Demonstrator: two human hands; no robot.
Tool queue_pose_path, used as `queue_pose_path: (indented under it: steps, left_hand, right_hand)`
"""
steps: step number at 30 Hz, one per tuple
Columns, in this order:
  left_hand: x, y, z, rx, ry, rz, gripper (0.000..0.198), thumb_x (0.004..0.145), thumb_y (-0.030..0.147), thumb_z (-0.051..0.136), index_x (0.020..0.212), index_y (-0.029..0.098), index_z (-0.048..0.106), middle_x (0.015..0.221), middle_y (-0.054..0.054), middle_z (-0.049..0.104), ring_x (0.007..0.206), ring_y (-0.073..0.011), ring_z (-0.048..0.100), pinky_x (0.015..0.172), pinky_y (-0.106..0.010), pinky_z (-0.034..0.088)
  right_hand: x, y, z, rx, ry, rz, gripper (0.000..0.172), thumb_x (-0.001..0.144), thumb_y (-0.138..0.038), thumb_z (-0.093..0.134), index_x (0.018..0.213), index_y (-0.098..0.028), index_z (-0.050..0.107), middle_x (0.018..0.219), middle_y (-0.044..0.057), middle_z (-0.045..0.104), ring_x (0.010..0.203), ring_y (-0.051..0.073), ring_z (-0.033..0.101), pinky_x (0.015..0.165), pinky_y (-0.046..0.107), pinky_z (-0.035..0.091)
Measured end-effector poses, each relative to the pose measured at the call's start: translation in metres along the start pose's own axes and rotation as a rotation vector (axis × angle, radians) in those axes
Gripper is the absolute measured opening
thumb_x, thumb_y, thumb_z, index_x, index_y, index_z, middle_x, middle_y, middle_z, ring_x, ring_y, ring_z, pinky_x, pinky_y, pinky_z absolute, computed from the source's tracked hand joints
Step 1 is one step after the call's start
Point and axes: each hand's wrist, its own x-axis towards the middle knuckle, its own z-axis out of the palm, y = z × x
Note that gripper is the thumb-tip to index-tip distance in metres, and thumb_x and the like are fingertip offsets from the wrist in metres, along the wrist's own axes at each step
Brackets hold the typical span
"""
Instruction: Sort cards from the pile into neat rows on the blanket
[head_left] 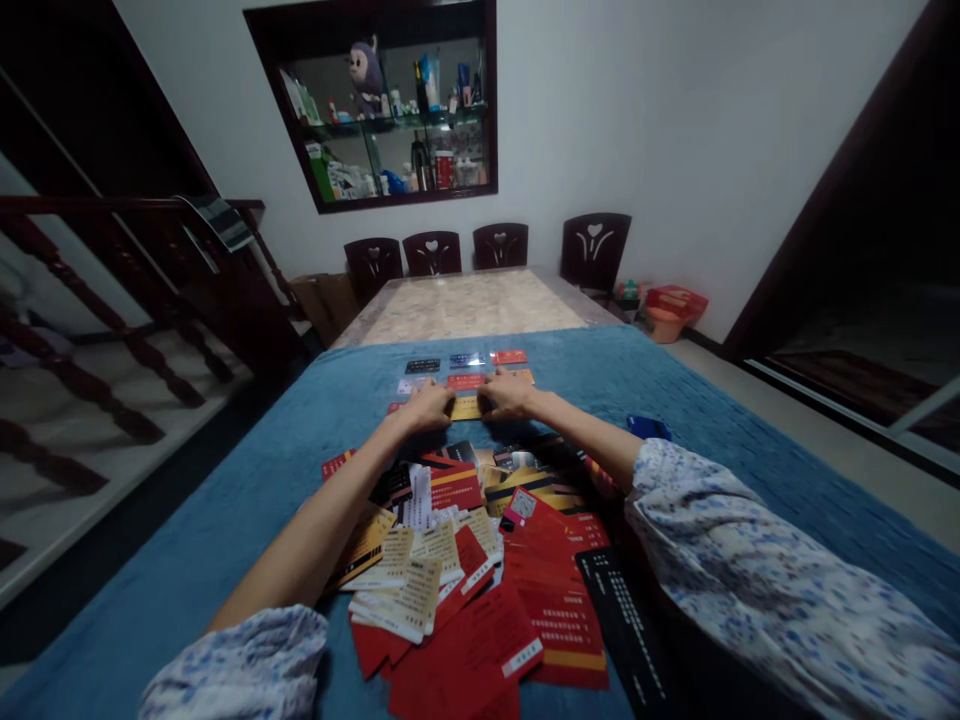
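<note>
Both my arms reach forward over a blue cloth [225, 500]. My left hand [429, 405] and my right hand [508, 395] each pinch an end of a yellow card [466, 407] lying flat on the cloth. Beyond it lie rows of cards: a black card [422, 366], a dark blue card [466, 360], a red card [509, 357] and another red card [466, 381]. A messy pile of red, cream and black cards [480, 570] lies between my forearms, close to me.
A small blue object [649, 427] lies on the cloth right of my right arm. A marble-top table [465, 305] with several dark chairs [594, 247] stands behind. A stair railing [112, 300] runs on the left; a red basin [675, 305] sits by the wall.
</note>
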Motion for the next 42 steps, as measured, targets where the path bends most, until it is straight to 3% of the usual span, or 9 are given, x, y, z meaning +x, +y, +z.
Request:
queue_pose_path:
  steps: [6, 14, 25, 36, 42]
  left_hand:
    - [-0.001, 0.0, -0.001, 0.032, -0.059, -0.016, 0.017, 0.063, 0.016, 0.064, 0.079, 0.02, 0.066, 0.105, -0.011, 0.065, 0.111, -0.0338, 0.051, 0.088, -0.045, 0.045]
    - [-0.003, 0.007, -0.001, 0.056, -0.086, -0.055, 0.015, 0.064, 0.01, 0.06, 0.076, 0.019, 0.064, 0.109, -0.013, 0.062, 0.113, -0.0362, 0.05, 0.092, -0.055, 0.043]
    - [-0.002, 0.016, -0.002, 0.161, -0.207, -0.156, 0.033, 0.073, 0.011, 0.057, 0.104, 0.02, 0.065, 0.127, -0.014, 0.056, 0.126, -0.0337, 0.043, 0.102, -0.053, 0.039]
    - [-0.009, 0.016, 0.002, 0.222, -0.094, -0.108, 0.028, 0.078, 0.011, 0.052, 0.102, 0.017, 0.066, 0.122, -0.018, 0.058, 0.122, -0.0373, 0.044, 0.094, -0.053, 0.041]
    - [-0.019, 0.022, -0.001, 0.231, -0.066, -0.071, 0.029, 0.08, 0.009, 0.049, 0.102, 0.016, 0.065, 0.123, -0.018, 0.056, 0.124, -0.0368, 0.041, 0.092, -0.053, 0.04]
  right_hand:
    - [0.001, -0.002, -0.001, 0.032, -0.02, 0.02, 0.026, 0.074, -0.033, 0.069, 0.096, -0.023, 0.077, 0.112, 0.014, 0.07, 0.108, 0.035, 0.058, 0.08, 0.041, 0.048]
    - [0.001, -0.002, -0.001, 0.041, -0.063, 0.018, 0.027, 0.076, -0.03, 0.066, 0.099, -0.022, 0.077, 0.109, 0.012, 0.073, 0.109, 0.033, 0.059, 0.078, 0.036, 0.047]
    - [0.001, -0.007, -0.006, 0.07, -0.146, 0.077, 0.035, 0.076, -0.029, 0.063, 0.108, -0.021, 0.076, 0.118, 0.013, 0.07, 0.109, 0.032, 0.06, 0.084, 0.034, 0.047]
    - [-0.008, -0.003, -0.01, 0.031, -0.056, 0.071, 0.037, 0.084, -0.041, 0.061, 0.114, -0.023, 0.072, 0.126, 0.016, 0.064, 0.12, 0.037, 0.049, 0.09, 0.044, 0.043]
    - [-0.036, 0.003, -0.02, 0.06, 0.016, 0.059, 0.031, 0.086, -0.032, 0.06, 0.114, -0.025, 0.071, 0.126, 0.01, 0.066, 0.119, 0.033, 0.049, 0.089, 0.042, 0.04]
